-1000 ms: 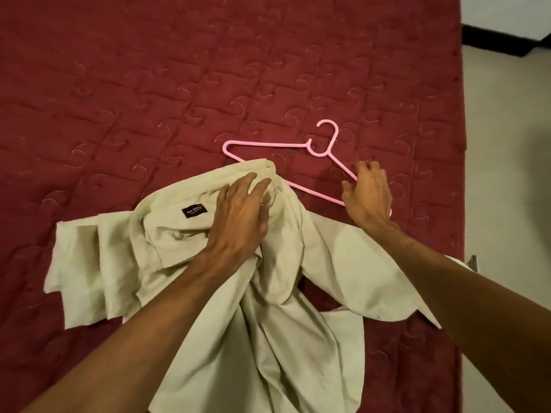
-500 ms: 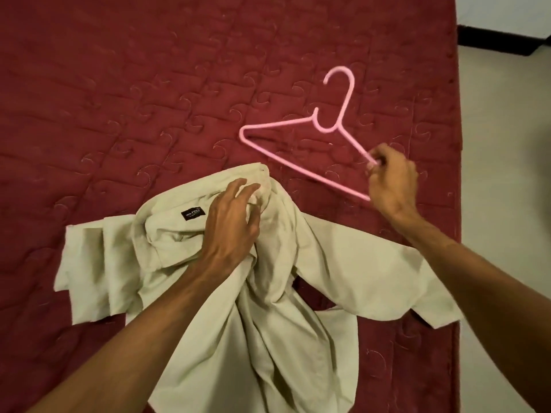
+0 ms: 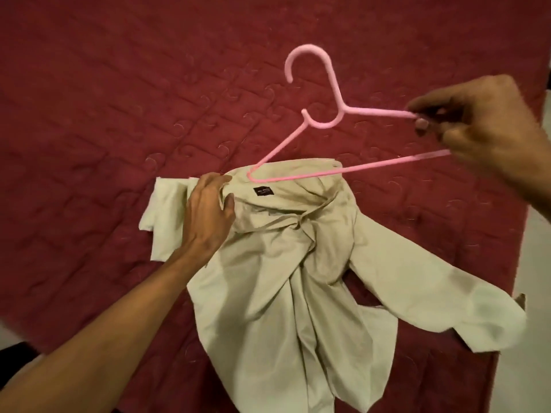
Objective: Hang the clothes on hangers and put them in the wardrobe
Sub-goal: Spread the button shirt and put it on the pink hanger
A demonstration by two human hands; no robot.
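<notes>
A crumpled beige shirt (image 3: 286, 281) lies on the dark red quilted bed (image 3: 119, 114), its collar and black label turned up. My left hand (image 3: 208, 213) grips the collar fabric at the shirt's left shoulder. My right hand (image 3: 483, 129) pinches the right end of a pink plastic hanger (image 3: 325, 123) and holds it lifted above the bed. The hanger's left tip sits just over the collar opening, close to my left hand, and its hook points away from me.
The bed's right edge runs down the right side, with pale floor (image 3: 533, 293) beyond it. One sleeve (image 3: 477, 317) reaches that edge. A dark strip of skirting (image 3: 549, 76) shows at the far right.
My right hand picked the hanger up off the bed and swung its left tip onto the shirt's collar. My left hand shifted from the middle of the collar to its left side.
</notes>
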